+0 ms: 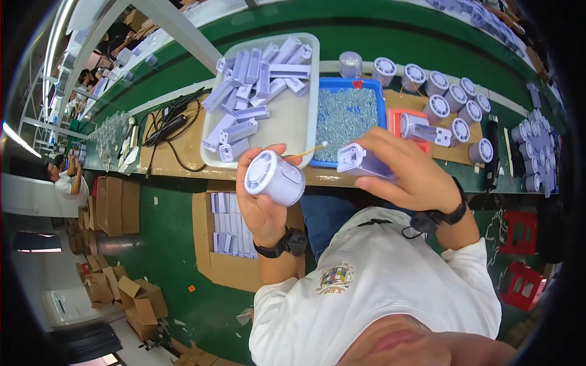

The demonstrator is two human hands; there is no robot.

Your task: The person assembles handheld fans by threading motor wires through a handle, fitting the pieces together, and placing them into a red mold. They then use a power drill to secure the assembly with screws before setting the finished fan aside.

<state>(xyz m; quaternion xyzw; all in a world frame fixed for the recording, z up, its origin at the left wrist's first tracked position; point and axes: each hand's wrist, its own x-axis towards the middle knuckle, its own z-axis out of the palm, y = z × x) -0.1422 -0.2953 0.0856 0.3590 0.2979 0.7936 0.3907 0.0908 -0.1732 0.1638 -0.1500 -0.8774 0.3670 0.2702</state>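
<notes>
My left hand (267, 222) is closed around a round lavender plastic fan housing (284, 182), its slotted end turned toward the upper left. From the housing a thin yellowish wire with a small white plug (324, 144) reaches toward the right. In my right hand (412, 183) is a long lavender plastic handle shell (365, 163), its squarish end pointing left at the housing. The two parts are apart. Just beyond my right hand, a similar handle-and-housing piece (421, 129) rests at a red-orange holder (394, 122).
A white tray (284, 137) holds several handle shells; beside it is a blue tray (383, 100) of small metal screws. Several round housings (437, 107) stand at right. Black cables (168, 125) lie at left. Below the bench edge, a cardboard box (229, 268) contains more lavender parts.
</notes>
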